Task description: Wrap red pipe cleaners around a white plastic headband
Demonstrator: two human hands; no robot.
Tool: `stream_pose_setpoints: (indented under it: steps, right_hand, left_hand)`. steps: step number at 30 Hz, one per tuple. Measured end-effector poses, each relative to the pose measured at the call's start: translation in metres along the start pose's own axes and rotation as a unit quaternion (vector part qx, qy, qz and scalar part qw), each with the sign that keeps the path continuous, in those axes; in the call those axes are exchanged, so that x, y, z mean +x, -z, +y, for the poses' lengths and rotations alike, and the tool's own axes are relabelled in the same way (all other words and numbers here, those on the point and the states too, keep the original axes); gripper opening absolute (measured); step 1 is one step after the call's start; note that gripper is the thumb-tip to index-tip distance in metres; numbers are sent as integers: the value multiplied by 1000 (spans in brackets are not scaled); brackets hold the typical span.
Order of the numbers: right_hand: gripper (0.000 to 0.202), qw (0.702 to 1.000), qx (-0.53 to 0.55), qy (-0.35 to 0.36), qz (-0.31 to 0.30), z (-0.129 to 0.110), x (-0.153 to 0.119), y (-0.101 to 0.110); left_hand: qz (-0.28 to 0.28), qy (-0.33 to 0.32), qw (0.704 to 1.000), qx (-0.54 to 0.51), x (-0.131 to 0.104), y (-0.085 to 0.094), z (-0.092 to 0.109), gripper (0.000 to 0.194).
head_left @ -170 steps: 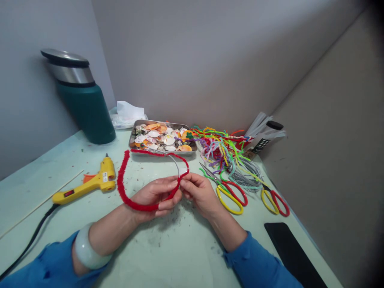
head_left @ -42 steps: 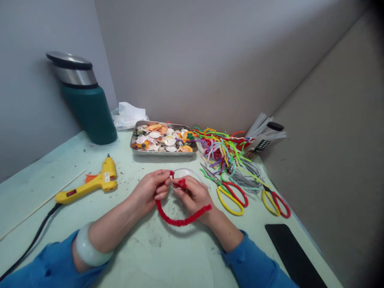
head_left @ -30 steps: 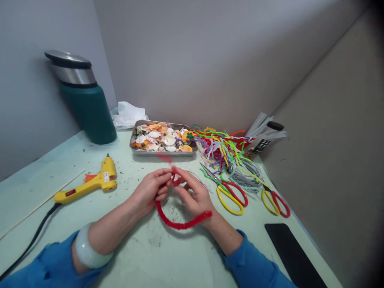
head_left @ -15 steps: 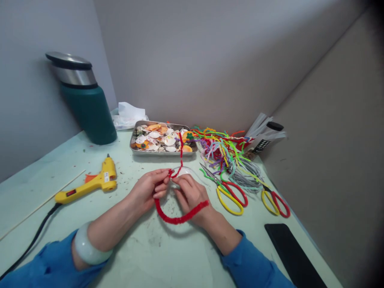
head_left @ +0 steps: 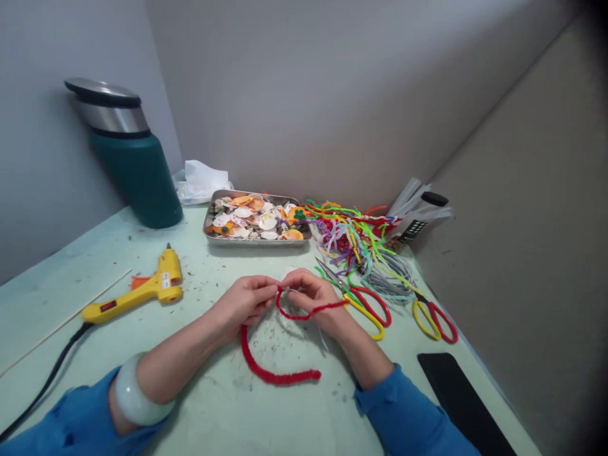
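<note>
Red pipe cleaner (head_left: 273,372) between both hands

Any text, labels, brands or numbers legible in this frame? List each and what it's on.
None can be read.
Glue gun: a white sticker and a red patch, both too small to read.
Black and white package by the wall: a dotted pattern, no legible words.
Discs in the tray: coloured marks, too blurred to tell.
Flask, scissors, black slab: no text visible.
</note>
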State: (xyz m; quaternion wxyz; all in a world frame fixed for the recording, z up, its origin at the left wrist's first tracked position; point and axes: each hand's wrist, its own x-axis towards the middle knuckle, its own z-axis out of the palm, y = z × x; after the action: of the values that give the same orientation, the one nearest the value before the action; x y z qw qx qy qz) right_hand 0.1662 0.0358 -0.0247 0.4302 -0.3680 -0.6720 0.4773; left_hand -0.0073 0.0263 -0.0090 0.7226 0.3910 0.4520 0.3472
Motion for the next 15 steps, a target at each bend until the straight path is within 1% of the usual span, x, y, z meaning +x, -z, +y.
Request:
stream_pose_setpoints:
  steps: [1, 3, 5, 7, 9, 10, 12, 13, 15]
  right_hand:
    - [22, 998, -56, 33, -11, -1, -1, -1]
    - [28, 984, -157, 84, -20, -2, -3, -5]
    - [27, 962, -246, 118, -28, -3, -4, -8]
    - [26, 932, -328, 148, -39, -5, -5, -10]
    - [21, 905, -386, 174, -43, -8, -7, -10]
    - [18, 896, -401, 185, -43, -9, -7, -10]
    - [13, 894, -398, 202, -29, -10, -8, -10]
    - [12, 901, -380, 207, -18, -11, -8, -10]
    - [11, 926, -315, 207, 13, -10, -7, -10]
  left_hand:
    - [2, 1, 1000, 4, 0, 0, 0, 20]
    - [4, 3, 1000, 8, 0, 0, 1, 20]
    - [1, 0, 1000, 5, 0, 1, 0, 19]
    - [-7, -6, 1000, -4, 0, 2, 0, 19]
    - [-12, -12, 1000, -14, 1, 2, -1, 21]
    - [-14, -14, 1000, -18, 1, 2, -1, 21]
    - [-15, -15, 1000, -15, 1, 2, -1, 21]
    - [-15, -12, 1000, -9, 1, 2, -1, 22]
    - [-16, -4, 1000, 6, 1, 1, -1, 23]
